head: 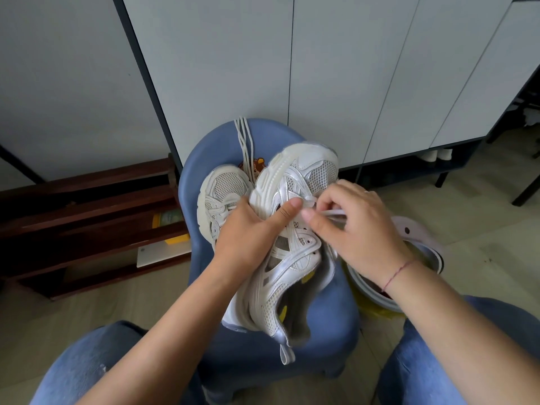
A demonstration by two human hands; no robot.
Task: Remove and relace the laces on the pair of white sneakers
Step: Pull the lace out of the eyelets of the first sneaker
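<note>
Two white sneakers lie on a small blue chair. The right sneaker is tipped on its side, toe pointing away. My left hand grips its side, thumb pressed near the front eyelets. My right hand pinches a white lace that runs from the front eyelets. The left sneaker lies behind my left hand, partly hidden, with its lace still crossed over the tongue. A loose white lace hangs over the chair's back.
White cabinet doors stand right behind the chair. A dark wooden rack lies on the floor to the left. A white bin with a yellow liner sits right of the chair. My knees in blue jeans flank the chair.
</note>
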